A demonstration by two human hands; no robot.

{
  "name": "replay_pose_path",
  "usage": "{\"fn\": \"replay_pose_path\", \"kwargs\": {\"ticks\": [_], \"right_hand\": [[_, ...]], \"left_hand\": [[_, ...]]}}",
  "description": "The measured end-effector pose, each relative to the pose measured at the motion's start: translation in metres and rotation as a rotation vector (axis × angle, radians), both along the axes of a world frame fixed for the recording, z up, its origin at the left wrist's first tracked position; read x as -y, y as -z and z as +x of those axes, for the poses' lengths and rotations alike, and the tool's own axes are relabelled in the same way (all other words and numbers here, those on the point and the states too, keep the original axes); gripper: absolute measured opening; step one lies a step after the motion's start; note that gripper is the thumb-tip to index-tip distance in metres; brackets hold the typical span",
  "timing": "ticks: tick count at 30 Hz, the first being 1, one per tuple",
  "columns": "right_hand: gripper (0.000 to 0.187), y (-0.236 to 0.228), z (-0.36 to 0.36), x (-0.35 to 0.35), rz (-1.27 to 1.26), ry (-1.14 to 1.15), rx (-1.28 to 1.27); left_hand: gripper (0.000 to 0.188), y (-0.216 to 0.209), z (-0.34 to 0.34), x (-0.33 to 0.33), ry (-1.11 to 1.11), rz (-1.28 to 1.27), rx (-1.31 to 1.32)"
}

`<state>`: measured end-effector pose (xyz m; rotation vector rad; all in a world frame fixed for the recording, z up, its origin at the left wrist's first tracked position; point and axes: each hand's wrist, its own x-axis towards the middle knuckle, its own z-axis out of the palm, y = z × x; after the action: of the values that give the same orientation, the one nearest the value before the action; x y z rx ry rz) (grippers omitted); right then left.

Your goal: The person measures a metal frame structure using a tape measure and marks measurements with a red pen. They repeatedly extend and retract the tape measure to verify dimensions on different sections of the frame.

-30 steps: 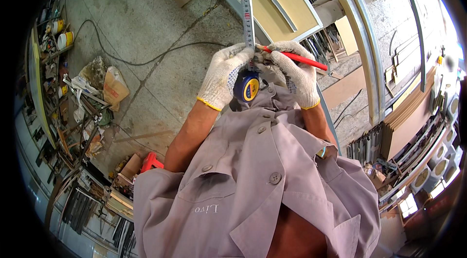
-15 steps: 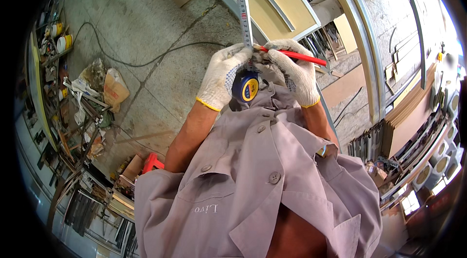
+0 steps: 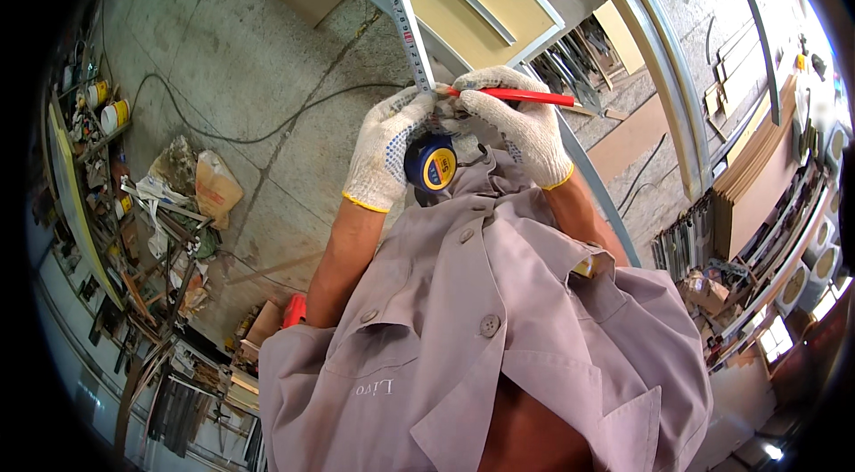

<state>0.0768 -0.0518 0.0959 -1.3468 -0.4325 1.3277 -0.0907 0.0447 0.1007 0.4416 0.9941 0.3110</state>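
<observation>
My left hand [image 3: 378,156], in a white knit glove with blue dots and a yellow cuff, is closed on the blade [image 3: 406,27] of a tape measure. The blade runs away from me, leaning left at its far end. Just below my fingers hangs the round blue and yellow tape case [image 3: 432,164], close in front of my grey shirt. In my right hand [image 3: 525,126], gloved alike, is a red pencil [image 3: 534,97], its tip pointing left at the blade beside my left fingertips. The gloves hide part of the lower blade.
Beyond my hands stands a pale yellow panel with a grey metal frame [image 3: 414,0]. Long metal profiles [image 3: 655,53] cross on the right, near stacked brown boards [image 3: 757,174]. A dark cable [image 3: 285,120] snakes over the concrete floor. Scrap and a sack [image 3: 216,189] lie left.
Both hands, with the tape measure and pencil, sit a little further left in view. The blade now leans more to the left, and the pencil lies nearer to level.
</observation>
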Motion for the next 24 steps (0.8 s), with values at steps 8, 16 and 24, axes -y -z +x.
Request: {"fn": "replay_pose_path", "kwargs": {"ticks": [8, 16, 24], "right_hand": [[0.025, -0.007, 0.0, -0.002, 0.024, 0.015, -0.038], [0.025, 0.0, -0.004, -0.004, -0.034, 0.036, -0.004], [0.025, 0.003, -0.008, -0.007, -0.045, 0.055, 0.002]], "left_hand": [[0.028, 0.004, -0.003, -0.002, 0.033, 0.023, -0.012], [0.028, 0.003, -0.003, -0.003, 0.044, 0.047, -0.01], [0.027, 0.004, -0.005, -0.008, 0.042, 0.028, 0.0]]}}
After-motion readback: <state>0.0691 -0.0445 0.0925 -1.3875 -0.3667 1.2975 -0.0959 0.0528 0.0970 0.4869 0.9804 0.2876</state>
